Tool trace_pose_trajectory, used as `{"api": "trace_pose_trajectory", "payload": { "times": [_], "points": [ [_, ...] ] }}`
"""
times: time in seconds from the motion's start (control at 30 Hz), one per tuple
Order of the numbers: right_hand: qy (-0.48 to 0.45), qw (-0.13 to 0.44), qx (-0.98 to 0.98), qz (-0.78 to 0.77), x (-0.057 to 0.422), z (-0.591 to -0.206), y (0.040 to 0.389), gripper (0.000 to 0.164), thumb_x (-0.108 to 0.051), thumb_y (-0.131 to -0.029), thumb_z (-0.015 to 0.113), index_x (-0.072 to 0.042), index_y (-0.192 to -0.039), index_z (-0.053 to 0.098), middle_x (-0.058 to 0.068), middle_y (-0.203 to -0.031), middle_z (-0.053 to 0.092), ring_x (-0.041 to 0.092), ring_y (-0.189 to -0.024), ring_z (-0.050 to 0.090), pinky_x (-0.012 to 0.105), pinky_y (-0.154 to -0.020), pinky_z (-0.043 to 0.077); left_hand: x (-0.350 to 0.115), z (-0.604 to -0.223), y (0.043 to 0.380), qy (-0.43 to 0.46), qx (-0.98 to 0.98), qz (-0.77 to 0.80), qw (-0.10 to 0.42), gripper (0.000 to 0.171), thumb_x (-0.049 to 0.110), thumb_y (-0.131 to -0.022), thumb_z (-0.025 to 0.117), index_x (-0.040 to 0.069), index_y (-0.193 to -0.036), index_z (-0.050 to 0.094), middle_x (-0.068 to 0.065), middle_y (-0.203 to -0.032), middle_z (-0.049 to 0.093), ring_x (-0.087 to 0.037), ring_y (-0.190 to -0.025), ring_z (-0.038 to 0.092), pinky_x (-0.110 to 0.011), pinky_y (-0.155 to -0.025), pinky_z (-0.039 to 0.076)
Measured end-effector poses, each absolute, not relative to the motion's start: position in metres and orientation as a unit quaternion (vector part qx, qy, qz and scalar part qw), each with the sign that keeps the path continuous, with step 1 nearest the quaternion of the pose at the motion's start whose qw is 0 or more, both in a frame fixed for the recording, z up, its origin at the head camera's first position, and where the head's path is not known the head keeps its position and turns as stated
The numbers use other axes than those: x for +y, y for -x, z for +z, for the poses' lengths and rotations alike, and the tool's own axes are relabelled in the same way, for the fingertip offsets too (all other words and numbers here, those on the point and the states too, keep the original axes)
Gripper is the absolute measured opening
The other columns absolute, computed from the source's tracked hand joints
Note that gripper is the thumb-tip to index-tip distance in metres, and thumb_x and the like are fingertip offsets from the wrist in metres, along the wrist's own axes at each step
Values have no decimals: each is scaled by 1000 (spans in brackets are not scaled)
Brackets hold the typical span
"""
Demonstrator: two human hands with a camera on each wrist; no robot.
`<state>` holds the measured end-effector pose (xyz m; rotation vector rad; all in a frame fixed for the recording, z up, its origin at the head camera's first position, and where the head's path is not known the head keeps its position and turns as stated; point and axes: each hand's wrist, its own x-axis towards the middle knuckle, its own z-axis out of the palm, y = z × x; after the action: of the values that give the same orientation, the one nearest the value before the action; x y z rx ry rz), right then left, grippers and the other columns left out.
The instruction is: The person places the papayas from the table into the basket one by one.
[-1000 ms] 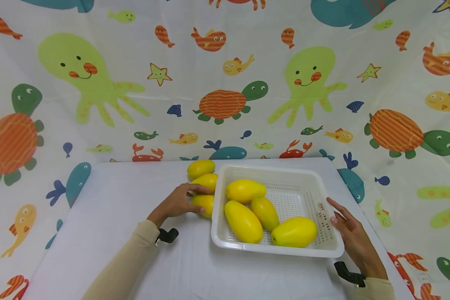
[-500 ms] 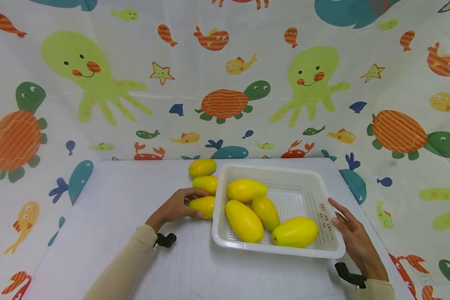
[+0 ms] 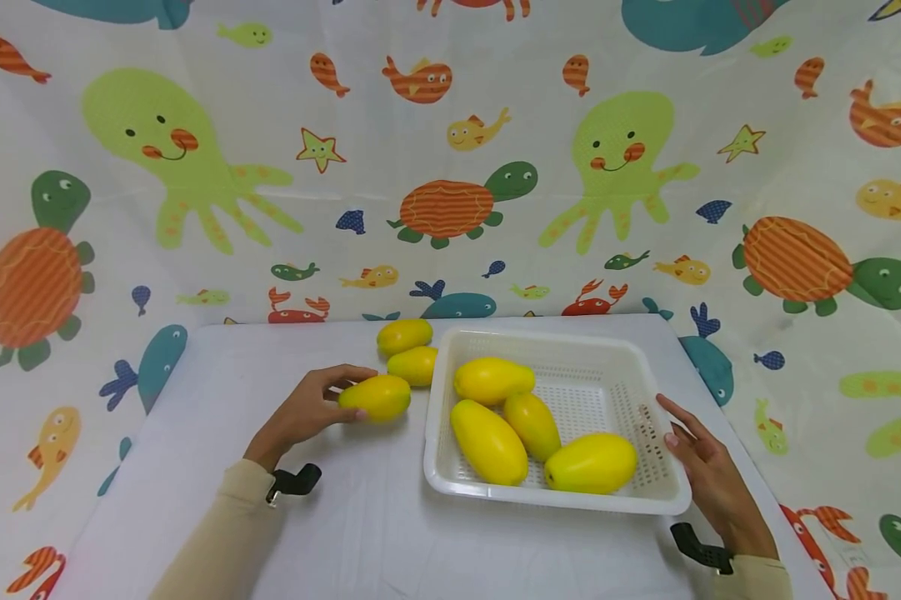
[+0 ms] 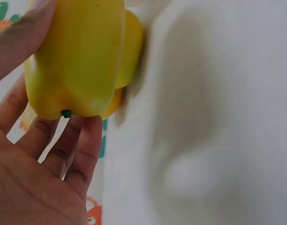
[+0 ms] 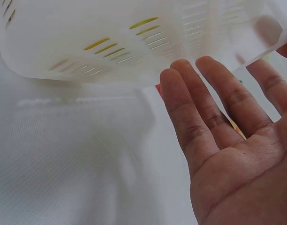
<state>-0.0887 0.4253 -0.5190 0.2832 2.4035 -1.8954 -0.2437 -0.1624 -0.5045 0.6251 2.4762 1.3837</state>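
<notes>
My left hand [image 3: 303, 408] holds a yellow mango [image 3: 376, 398] just left of the basket, thumb on the near side and fingers beyond. Up close in the left wrist view, the mango [image 4: 73, 56] shows a small dark green stem end, and a shadow falls on the cloth beside it. At the right end of a white plastic basket [image 3: 555, 497], my right hand [image 3: 713, 479] touches the rim with its fingertips. From the right wrist, its fingers [image 5: 190, 103] look nearly straight, tips against the slotted basket wall [image 5: 110, 56]. Several mangoes [image 3: 488, 442] lie inside the basket.
Two more mangoes [image 3: 405, 336] lie at the basket's back left corner, near the table's far edge. White cloth covers the table [image 3: 375, 542]. A curtain [image 3: 270, 100] printed with sea animals hangs behind it. Each wrist wears a black camera mount [image 3: 296, 481].
My left hand has taken hold of the nearest mango outside the basket and moved it left, away from the basket wall. The right hand and basket stay put.
</notes>
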Motion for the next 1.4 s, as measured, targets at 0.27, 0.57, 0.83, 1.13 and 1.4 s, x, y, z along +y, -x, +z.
{"api": "trace_pose_trajectory", "payload": {
  "times": [0.27,0.57,0.83,1.13,1.4],
  "points": [
    [-89,28,784,-613,426,-521,89,65,-37,-111,56,-39,-169,25,13,-178,23,-12,-112,63,50,-82,66,-178,-480,240,-198,857,470,77,58,36,-90,86,28,-144,65,2,-144,68,-23,-124,59,-40,-104,53],
    [-84,26,779,-621,426,-520,88,66,-35,-111,56,-37,-169,26,10,-178,24,-10,-112,65,51,-81,66,-169,-455,239,-205,859,467,37,57,33,-92,85,29,-145,65,4,-140,70,-17,-120,60,-29,-101,52],
    [-84,31,776,-625,427,-521,89,66,-36,-111,56,-38,-169,26,12,-178,24,-10,-113,64,51,-83,66,-140,-435,240,-221,856,468,18,60,30,-89,88,24,-144,66,0,-141,70,-21,-122,61,-41,-104,54],
    [-84,32,778,-622,427,-521,88,66,-38,-110,57,-39,-169,26,13,-177,24,-9,-114,64,51,-84,66,-100,-415,246,-267,839,473,37,60,28,-86,91,26,-142,68,2,-142,69,-22,-121,60,-47,-104,53],
    [-85,29,783,-616,426,-521,88,65,-38,-111,56,-40,-169,26,12,-177,26,-10,-114,64,51,-83,66,-61,-405,254,-306,820,480,58,59,31,-84,90,26,-140,70,3,-136,71,-22,-115,61,-44,-101,56]
  ]
}}
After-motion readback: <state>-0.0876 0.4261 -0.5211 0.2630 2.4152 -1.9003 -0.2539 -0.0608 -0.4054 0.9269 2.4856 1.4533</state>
